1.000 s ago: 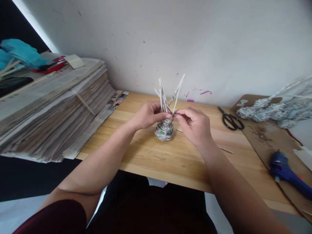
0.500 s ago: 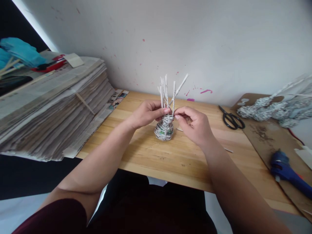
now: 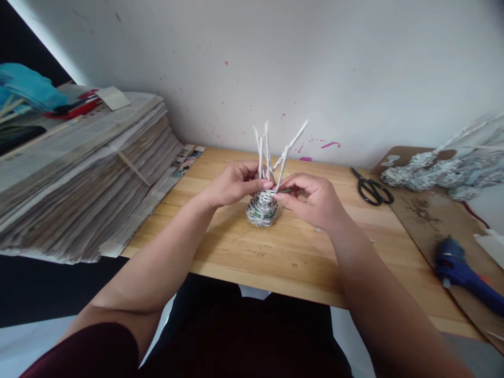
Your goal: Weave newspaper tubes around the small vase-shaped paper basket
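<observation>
A small vase-shaped weave of rolled newspaper strips (image 3: pixel 261 210) stands on the wooden table, with something green showing through its round lower part. Several white paper sticks (image 3: pixel 267 152) rise from its neck, one leaning far to the right. My left hand (image 3: pixel 239 184) grips the neck from the left, thumb in front and fingers behind. On the other side my right hand (image 3: pixel 309 197) pinches at the rim beside the rightmost upright stick; a thin paper strip seems to be between its fingers, partly hidden.
A tall newspaper stack (image 3: pixel 90 178) fills the left side. Black scissors (image 3: pixel 372 190) lie at the right, near woven paper pieces (image 3: pixel 433 173) on a brown board (image 3: pixel 417 220). A blue glue gun (image 3: pixel 464 273) rests at the board's front.
My right hand has shifted slightly left and lower at the rim. The stick beside it now tilts to the right. My left hand keeps its hold on the neck.
</observation>
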The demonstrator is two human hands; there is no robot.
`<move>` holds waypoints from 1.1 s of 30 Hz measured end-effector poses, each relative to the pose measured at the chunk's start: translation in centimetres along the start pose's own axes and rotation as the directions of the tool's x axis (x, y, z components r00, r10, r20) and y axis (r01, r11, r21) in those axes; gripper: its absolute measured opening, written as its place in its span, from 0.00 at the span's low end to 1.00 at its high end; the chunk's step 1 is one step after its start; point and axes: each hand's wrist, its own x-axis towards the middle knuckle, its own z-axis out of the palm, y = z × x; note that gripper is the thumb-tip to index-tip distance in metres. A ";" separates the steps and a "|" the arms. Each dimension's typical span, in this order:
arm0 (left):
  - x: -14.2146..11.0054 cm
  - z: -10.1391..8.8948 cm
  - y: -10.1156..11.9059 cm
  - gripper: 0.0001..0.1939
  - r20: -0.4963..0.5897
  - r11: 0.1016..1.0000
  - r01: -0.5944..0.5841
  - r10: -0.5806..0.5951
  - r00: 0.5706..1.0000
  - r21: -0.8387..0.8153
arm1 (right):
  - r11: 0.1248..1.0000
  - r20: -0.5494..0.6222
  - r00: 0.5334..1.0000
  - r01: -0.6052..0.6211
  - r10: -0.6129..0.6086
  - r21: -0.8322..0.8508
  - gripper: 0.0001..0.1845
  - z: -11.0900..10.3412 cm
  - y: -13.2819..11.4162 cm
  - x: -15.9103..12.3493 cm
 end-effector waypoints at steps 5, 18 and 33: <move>0.0 0.0 0.0 0.22 0.042 0.999 -0.033 0.033 0.999 -0.007 | 0.998 -0.033 0.998 0.061 -0.062 -0.030 0.02 0.2 0.1 0.2; 0.0 -0.1 -0.3 0.22 0.003 0.998 -0.044 0.044 0.999 0.036 | 0.996 -0.065 0.996 0.063 -0.067 -0.063 0.04 0.3 0.1 0.1; 0.1 0.5 -0.5 0.25 -0.207 0.997 -0.044 0.055 0.977 0.057 | 0.998 -0.051 0.997 0.055 -0.056 -0.024 0.03 0.5 0.8 0.4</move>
